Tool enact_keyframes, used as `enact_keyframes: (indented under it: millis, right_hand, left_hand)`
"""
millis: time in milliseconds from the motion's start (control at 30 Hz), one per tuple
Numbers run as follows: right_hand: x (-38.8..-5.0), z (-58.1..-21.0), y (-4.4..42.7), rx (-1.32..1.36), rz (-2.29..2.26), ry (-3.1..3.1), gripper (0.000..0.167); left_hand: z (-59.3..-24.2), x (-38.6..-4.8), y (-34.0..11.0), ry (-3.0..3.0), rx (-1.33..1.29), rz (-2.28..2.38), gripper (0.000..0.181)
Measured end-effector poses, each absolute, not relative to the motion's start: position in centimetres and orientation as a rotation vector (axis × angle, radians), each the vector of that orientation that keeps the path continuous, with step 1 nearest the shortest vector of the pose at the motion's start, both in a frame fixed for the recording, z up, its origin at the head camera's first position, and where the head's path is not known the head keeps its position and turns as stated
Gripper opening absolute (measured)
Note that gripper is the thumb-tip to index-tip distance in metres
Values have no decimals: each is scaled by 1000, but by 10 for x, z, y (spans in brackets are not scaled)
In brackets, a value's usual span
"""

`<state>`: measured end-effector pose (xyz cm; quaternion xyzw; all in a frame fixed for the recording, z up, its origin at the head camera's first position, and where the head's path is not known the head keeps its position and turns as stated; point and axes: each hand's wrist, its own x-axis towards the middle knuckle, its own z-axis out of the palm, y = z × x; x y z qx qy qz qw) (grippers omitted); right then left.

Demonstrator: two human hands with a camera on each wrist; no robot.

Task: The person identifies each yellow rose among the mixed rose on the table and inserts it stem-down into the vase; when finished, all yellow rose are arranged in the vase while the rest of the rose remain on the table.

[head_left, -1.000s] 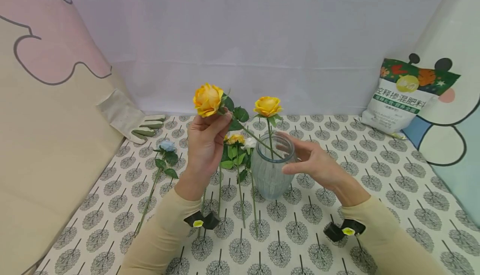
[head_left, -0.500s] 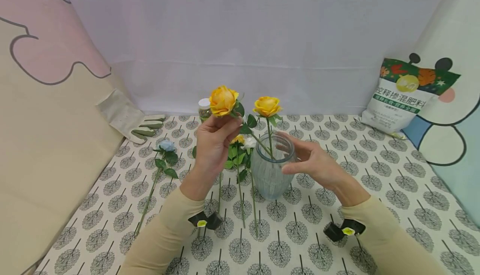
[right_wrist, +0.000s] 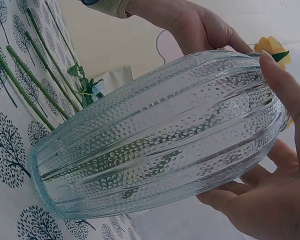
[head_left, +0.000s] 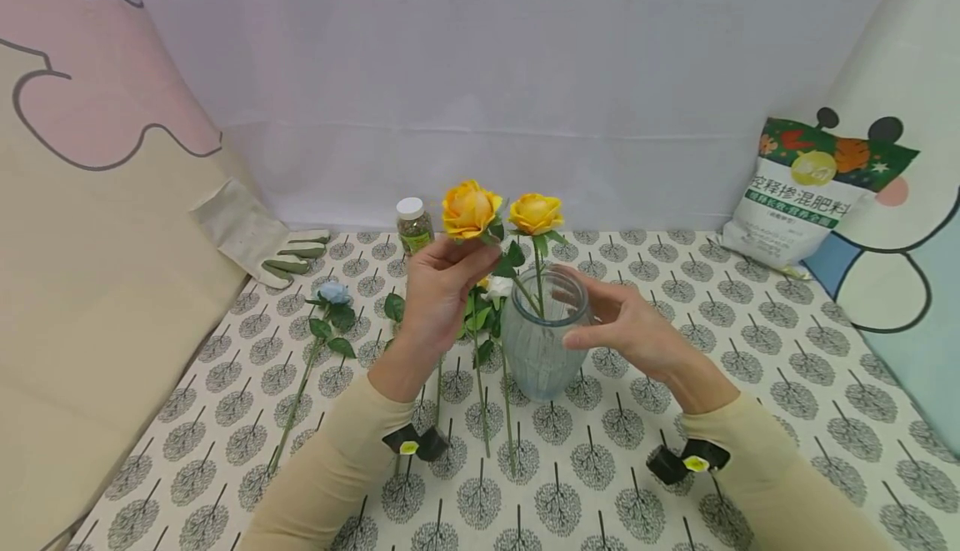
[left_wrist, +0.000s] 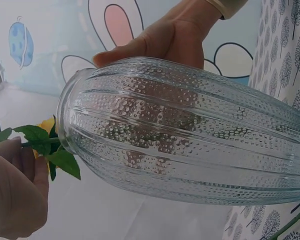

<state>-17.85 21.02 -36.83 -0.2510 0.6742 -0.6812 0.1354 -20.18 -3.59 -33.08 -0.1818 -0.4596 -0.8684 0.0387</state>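
In the head view my left hand [head_left: 444, 293] pinches a yellow rose [head_left: 470, 209] by its stem just under the bloom. Its lower stem slants through the mouth of a ribbed clear glass vase [head_left: 543, 363]. A second yellow rose [head_left: 536, 213] stands in the vase, right beside the first. My right hand [head_left: 637, 330] grips the vase near the rim, thumb on the near side and fingers round the far side. The right wrist view shows the dimpled vase [right_wrist: 155, 145] with its base on the cloth. Leaves [left_wrist: 65, 164] of a rose sit outside the rim in the left wrist view.
Left of the vase lie a white rose [head_left: 498, 288], other stems and a pale blue rose [head_left: 333, 293]. A white-capped jar [head_left: 415, 226] stands behind my left hand. Work gloves [head_left: 255, 234] lie back left; a fertilizer bag [head_left: 802, 192] leans back right.
My left hand has moved right and slightly down with the rose, bringing its bloom beside the other one. The jar has come into sight. My right hand and the vase stay put.
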Motion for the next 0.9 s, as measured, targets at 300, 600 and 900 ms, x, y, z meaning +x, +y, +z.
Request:
enact_keyframes:
  millis: [300, 600, 900]
  right_hand:
    - [-179, -369, 210, -739, -1976, 1949, 87]
    - [-179, -368, 210, -720, -1968, 1968, 88]
    - [-179, -367, 210, -733, -1971, 1967, 87]
  left_hand:
    - [-331, -201, -33, -1465, -566, -2637, 44]
    - [-337, -199, -28, -1585, -610, -2598, 41]
    - [-341, -202, -26, -1651, -611, -2568, 39]
